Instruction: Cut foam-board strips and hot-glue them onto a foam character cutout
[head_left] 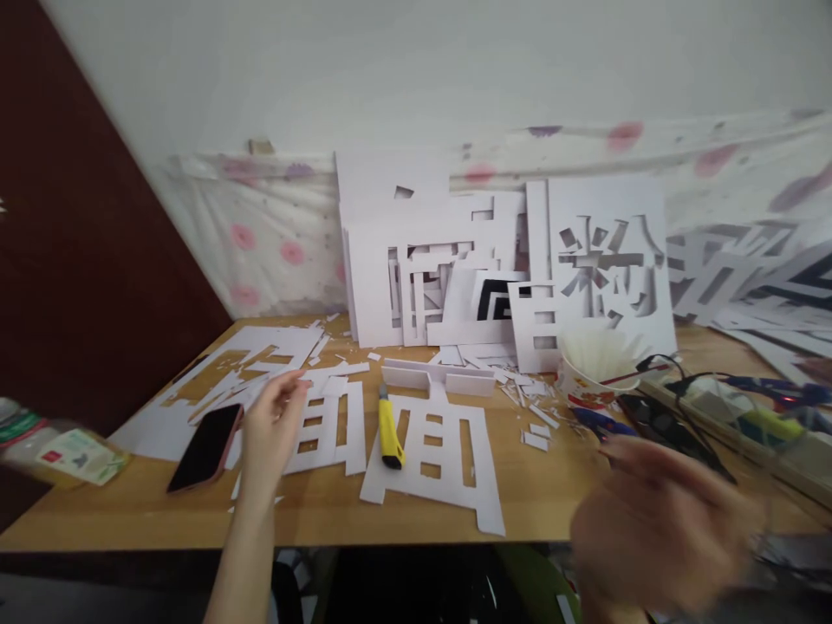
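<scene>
Left hand (273, 425) open-fingered over white cutout (339, 433) beside phone (206, 446); right hand (656, 520) (all motion blur), grip unclear.

Yellow knife (391, 431), white cutouts (434, 451) — pink-dotted sheet (273, 251), black phone (206, 447)

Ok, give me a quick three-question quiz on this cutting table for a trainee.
1. True or false: the left hand holds the yellow utility knife.
2. What lies just left of that hand? A black phone; B stapler; C ruler.
3. How do the big cut boards stand?
Key: 1 false; 2 A; 3 upright, leaning against the wall.
</scene>
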The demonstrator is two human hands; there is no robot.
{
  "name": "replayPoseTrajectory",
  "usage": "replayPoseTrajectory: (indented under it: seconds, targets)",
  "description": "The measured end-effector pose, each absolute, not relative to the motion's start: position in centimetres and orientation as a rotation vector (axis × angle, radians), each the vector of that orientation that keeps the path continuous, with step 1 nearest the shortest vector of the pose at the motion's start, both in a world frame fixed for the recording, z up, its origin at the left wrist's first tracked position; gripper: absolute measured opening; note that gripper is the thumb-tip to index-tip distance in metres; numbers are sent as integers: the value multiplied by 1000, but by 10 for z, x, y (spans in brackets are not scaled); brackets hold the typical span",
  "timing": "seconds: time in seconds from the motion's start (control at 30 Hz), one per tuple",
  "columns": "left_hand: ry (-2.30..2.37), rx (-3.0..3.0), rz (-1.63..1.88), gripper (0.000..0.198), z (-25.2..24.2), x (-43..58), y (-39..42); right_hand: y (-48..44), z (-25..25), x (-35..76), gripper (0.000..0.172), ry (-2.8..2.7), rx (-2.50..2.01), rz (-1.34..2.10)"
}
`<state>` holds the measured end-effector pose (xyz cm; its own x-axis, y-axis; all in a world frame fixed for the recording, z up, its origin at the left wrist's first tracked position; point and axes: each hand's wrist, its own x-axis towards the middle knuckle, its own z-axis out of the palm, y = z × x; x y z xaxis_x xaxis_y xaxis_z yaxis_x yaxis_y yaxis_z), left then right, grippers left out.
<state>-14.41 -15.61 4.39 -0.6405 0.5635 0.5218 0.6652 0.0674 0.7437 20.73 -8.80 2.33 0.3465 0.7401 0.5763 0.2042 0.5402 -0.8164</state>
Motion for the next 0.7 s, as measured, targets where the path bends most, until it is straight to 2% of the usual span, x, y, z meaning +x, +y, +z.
replayPoseTrajectory:
  seconds: [0.1,0.23,0.37,0.53,0.6,0.7]
  targets:
    - [-2500,-1428,-1137,38,12,-170,-111,-72,-18,184,37,-1566,-1006,488]
    - [-2512,-1448,-1004,45,-26,-177,-72,-64,-72,169,53,-1957,-1091,171]
    - [-2515,-1443,-934,40,-45,-174,-65,-68,-85,168,65,-2158,-1178,59]
    - [-2498,-1385,-988,44,-44,-175,-70,-70,-71,168,53,-2183,-1198,179]
    - [-2402,-1335,-1165,47,-34,-165,-75,-70,-67,169,45,-2097,-1184,219]
    - [-2167,-1392,-1559,53,-13,-125,-91,-73,-61,173,24,-1895,-1112,264]
